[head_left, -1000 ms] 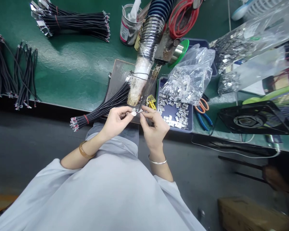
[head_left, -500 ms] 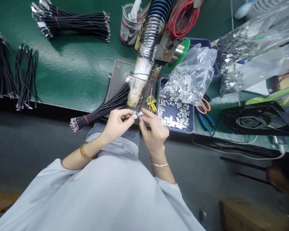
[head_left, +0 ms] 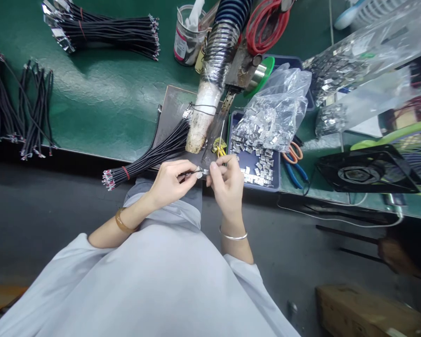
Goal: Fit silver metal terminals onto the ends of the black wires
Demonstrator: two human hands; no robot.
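Observation:
My left hand (head_left: 171, 181) pinches the end of a thin black wire, with a small metal clip (head_left: 204, 172) at its fingertips. My right hand (head_left: 227, 181) is closed in a pinch on the same metal clip from the right side. Both hands meet just in front of the table's near edge, below the taped fume hose nozzle (head_left: 199, 126). A bundle of black wires (head_left: 150, 157) tied with a red band lies on a dark plate to the left of my hands. A blue tray (head_left: 257, 161) of loose metal clips sits just right of my right hand.
A plastic bag of clips (head_left: 275, 112) rests over the tray. Orange-handled scissors and blue pliers (head_left: 294, 161) lie to the right, then a black fan (head_left: 366, 173). More wire bundles (head_left: 105, 30) lie at the back and left (head_left: 17, 107). A jar (head_left: 187, 35) stands behind the hose.
Both hands have dropped slightly toward me. The right hand's fingers curled tighter round the clip, and the clip now sits lower between the fingertips.

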